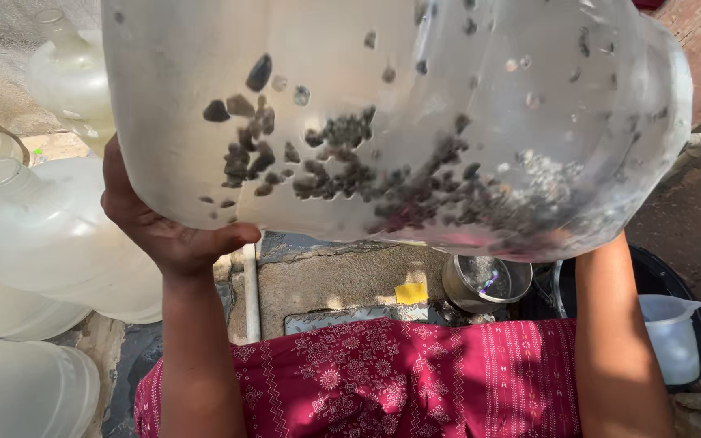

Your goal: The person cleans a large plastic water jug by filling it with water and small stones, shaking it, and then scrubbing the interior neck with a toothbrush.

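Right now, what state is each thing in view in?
Large clear jug: lifted, tipped on its side, dark pebbles and a little water inside.
Left hand: under the jug's wall, fingers pressed against it.
Right hand: hidden behind the jug; only the forearm shows.
Empty jugs: lying on their sides at left, uncapped.
Measuring cup: upright, contents unclear.
Small clear jar: upright, open.

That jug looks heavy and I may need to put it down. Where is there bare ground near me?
The big jug is held up by the left hand; the right hand is hidden behind it. Bare concrete lies between the white pipe and the metal bowl. Left is crowded with empty jugs; right holds a black tub with a measuring cup.
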